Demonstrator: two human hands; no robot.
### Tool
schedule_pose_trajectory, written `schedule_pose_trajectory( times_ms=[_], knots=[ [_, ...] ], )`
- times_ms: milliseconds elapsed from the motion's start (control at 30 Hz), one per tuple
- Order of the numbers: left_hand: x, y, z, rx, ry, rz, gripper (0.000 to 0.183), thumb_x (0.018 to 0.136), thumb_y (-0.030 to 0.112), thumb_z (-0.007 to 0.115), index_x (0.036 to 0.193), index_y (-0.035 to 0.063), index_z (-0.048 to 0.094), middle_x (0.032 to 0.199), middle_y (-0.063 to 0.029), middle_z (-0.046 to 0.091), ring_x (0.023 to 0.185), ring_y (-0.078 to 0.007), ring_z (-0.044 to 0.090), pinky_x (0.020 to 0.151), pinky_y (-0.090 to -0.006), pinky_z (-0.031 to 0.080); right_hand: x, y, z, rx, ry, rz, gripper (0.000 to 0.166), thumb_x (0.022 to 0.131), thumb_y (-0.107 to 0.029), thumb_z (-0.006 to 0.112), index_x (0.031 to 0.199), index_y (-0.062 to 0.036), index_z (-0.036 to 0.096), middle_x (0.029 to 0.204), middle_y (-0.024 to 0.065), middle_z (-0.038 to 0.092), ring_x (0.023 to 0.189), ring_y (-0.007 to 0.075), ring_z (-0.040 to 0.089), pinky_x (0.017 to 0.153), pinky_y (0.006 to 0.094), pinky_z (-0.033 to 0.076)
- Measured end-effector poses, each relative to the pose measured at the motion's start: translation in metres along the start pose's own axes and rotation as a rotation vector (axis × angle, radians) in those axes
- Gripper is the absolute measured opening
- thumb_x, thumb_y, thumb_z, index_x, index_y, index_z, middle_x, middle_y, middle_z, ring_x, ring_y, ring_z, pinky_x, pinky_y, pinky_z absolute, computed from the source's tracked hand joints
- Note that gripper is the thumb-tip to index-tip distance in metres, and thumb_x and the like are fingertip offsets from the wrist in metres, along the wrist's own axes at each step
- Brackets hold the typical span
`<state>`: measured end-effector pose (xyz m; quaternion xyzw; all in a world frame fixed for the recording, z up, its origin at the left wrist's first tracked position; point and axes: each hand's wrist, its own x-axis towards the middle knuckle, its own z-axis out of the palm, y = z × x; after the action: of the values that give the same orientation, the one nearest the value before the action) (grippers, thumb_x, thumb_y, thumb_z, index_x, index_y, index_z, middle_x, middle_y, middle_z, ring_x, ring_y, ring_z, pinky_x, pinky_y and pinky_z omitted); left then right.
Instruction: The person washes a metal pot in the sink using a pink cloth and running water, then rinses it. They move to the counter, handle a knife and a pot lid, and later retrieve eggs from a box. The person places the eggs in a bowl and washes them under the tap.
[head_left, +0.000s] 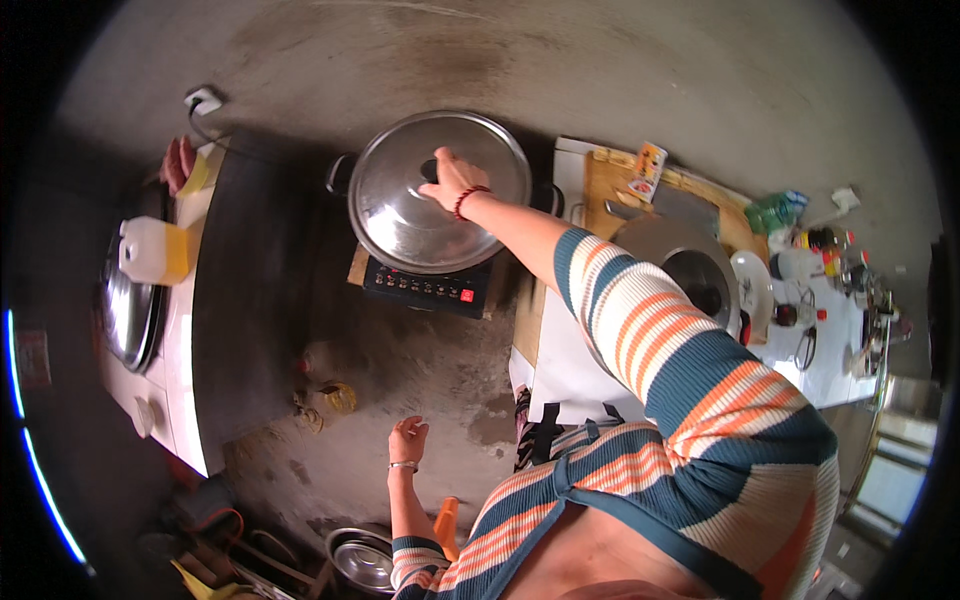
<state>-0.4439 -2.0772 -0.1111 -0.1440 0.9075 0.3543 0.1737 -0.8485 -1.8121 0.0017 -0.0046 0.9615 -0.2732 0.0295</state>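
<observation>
A large steel pot with a domed metal lid (405, 225) sits on a black induction cooktop (427, 289) whose buttons face me. My right hand (456, 180) is on the dark knob at the lid's middle, with the fingers around it; the lid rests on the pot, and what is inside stays hidden. A dark side handle (341, 174) sticks out at the pot's left. Low in the view, my left hand (407, 441) hangs over the floor, fingers loosely curled and holding nothing.
Right: a counter with a cutting board (598, 180), cleaver (682, 210), steel pan (645, 236), white oval plate (752, 285) and several bottles. Left: a tiled counter with an oil jug (154, 251) and sweet potatoes (178, 165). A metal basin (364, 562) stands low down.
</observation>
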Motion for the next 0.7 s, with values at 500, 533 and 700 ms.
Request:
schedule_pose_trajectory(
  times_ms=[500,533,700],
  knots=[
    [0.042,0.186,0.046,-0.166,-0.270,0.435,0.019,0.084,0.004,0.062,0.102,0.0024,0.066,0.084,-0.0024,0.061,0.071,-0.0088,0.056,0.064,-0.0226,0.047,-0.240,0.082,-0.139,0.489,-0.127,-0.319,0.031,0.083,-0.035,0.064,0.095,-0.0066,0.059,0.071,0.0074,0.065,0.070,0.0260,0.064,0.061,0.0374,0.047],
    [0.033,0.208,0.049,-0.160,-0.277,0.448,0.019,0.084,0.004,0.061,0.102,0.0020,0.066,0.085,-0.0020,0.062,0.071,-0.0083,0.055,0.064,-0.0224,0.046,-0.257,0.095,-0.153,0.566,-0.168,-0.271,0.028,0.081,-0.037,0.064,0.089,-0.0096,0.064,0.079,0.0086,0.067,0.078,0.0272,0.065,0.068,0.0387,0.049],
    [-0.025,0.289,0.089,-0.128,-0.298,0.643,0.018,0.085,0.005,0.060,0.103,0.0009,0.065,0.084,-0.0016,0.062,0.070,-0.0074,0.055,0.062,-0.0220,0.046,-0.395,0.191,-0.216,0.775,0.180,-0.235,0.018,0.084,-0.026,0.063,0.091,-0.0085,0.064,0.077,0.0092,0.067,0.072,0.0236,0.065,0.064,0.0331,0.049]
  ],
)
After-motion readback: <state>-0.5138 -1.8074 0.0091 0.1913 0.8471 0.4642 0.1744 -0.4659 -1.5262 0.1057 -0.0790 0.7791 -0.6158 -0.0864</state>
